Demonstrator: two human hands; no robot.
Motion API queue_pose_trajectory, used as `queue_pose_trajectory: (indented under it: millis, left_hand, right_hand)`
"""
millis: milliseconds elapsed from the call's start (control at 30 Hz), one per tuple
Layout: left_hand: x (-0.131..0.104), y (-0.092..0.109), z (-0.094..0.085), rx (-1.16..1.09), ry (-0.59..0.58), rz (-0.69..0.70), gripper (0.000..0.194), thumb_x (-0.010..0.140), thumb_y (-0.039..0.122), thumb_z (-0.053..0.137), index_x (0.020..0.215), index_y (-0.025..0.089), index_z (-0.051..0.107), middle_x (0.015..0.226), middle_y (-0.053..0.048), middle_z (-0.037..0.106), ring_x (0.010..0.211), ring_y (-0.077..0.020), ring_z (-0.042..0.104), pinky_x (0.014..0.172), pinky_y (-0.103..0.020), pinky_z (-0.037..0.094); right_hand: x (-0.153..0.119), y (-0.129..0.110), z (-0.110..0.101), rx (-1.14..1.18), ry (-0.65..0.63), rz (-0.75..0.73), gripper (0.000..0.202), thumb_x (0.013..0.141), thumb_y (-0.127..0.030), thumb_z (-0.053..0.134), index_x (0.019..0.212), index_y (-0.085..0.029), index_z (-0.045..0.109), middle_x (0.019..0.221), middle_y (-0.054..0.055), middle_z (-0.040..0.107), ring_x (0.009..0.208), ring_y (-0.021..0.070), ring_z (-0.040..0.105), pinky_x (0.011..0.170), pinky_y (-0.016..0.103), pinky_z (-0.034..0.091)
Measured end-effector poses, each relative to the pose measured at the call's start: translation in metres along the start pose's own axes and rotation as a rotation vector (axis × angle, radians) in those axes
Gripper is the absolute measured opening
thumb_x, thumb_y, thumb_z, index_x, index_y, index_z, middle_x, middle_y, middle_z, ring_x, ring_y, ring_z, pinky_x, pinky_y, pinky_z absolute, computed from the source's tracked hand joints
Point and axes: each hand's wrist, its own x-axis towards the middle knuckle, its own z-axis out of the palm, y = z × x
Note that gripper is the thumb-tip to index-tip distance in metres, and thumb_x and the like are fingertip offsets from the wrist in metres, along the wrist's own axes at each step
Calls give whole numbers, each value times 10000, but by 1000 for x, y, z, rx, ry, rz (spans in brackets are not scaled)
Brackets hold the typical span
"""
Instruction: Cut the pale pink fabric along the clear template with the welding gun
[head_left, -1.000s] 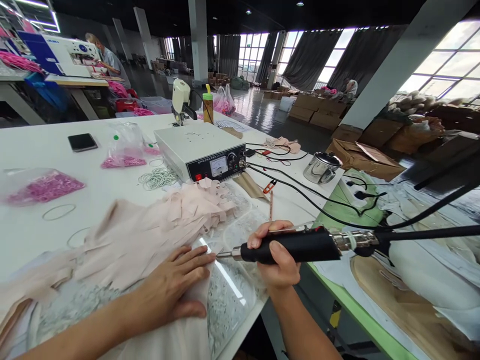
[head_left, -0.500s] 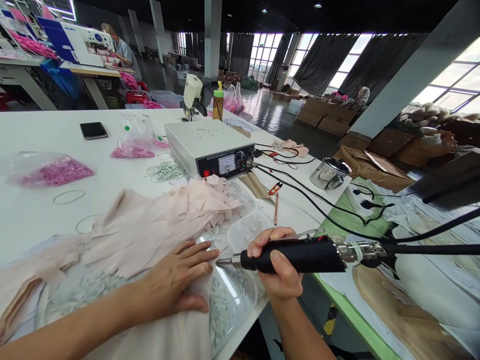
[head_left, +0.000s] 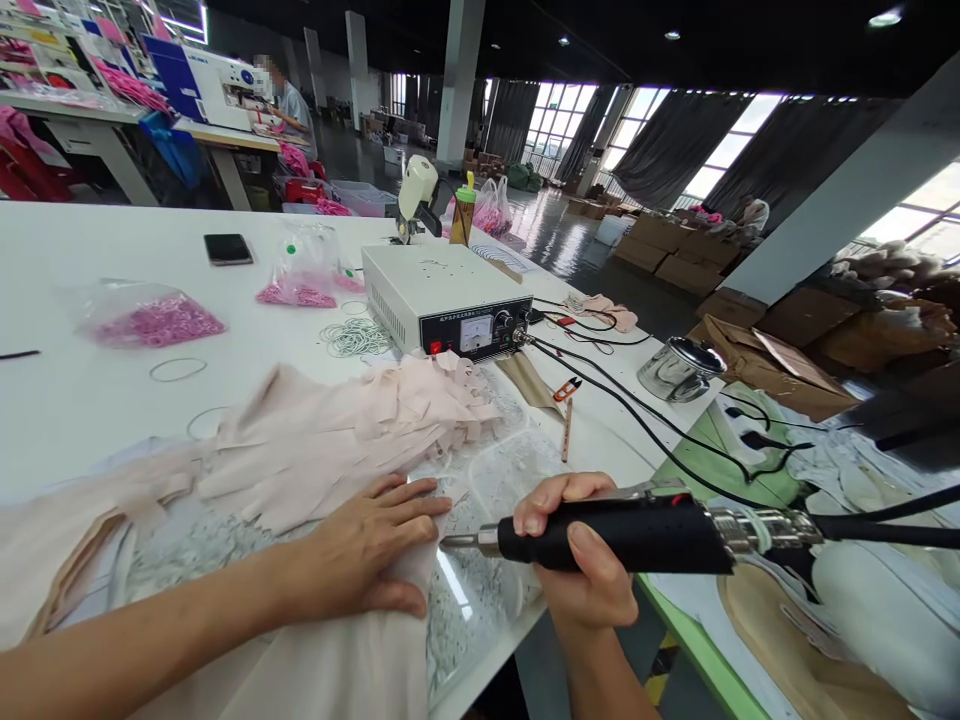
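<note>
My left hand (head_left: pixel 375 545) lies flat with fingers stretched out, pressing pale beige fabric (head_left: pixel 375 650) onto a clear, scuffed plastic sheet (head_left: pixel 480 590). In my right hand (head_left: pixel 581 560) is a black ultrasonic handpiece (head_left: pixel 622 535), its fingers wrapped round the barrel. The handpiece's narrow metal tip points left and sits close by my left fingers at the fabric's edge; whether it touches the cloth I cannot tell. Cables run from the handpiece's back end off to the right. Beyond my left hand lies a heap of beige fabric strips (head_left: pixel 420 400).
A control box (head_left: pixel 442 290) with a meter stands behind the fabric. Around it are thread snips (head_left: pixel 568 388), a pencil (head_left: pixel 567 430), a metal mug (head_left: pixel 679 368), bags of pink rings (head_left: pixel 157 318), a phone (head_left: pixel 229 249) and a bottle (head_left: pixel 463 215). A person (head_left: pixel 289 100) sits at a sewing machine.
The whole view has shifted, so most things appear farther right. The handpiece tip remains near my left fingers, and both hands keep their hold.
</note>
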Motion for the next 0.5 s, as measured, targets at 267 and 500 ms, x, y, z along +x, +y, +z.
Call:
queue_pose_trajectory:
  millis: [267, 500]
  left_hand:
    - [0, 1, 1, -17, 2, -7, 495, 869, 664, 666, 1071, 214, 624, 1442, -96, 585, 1376, -356, 489, 1136, -455, 350]
    - [1, 2, -1, -25, -4, -13, 491, 869, 667, 661, 1065, 219, 621, 1438, -107, 587, 1384, -361, 478, 1128, -467, 354]
  right_hand:
    - [-5, 0, 3, -28, -20, 20, 140, 792, -304, 674, 901, -236, 619, 739, -10, 640, 551, 135, 603, 527, 294, 540]
    - [-5, -1, 2, -73, -75, 25, 110, 826, -306, 657, 896, -244, 599, 756, -7, 637, 566, 143, 611, 540, 309, 539]
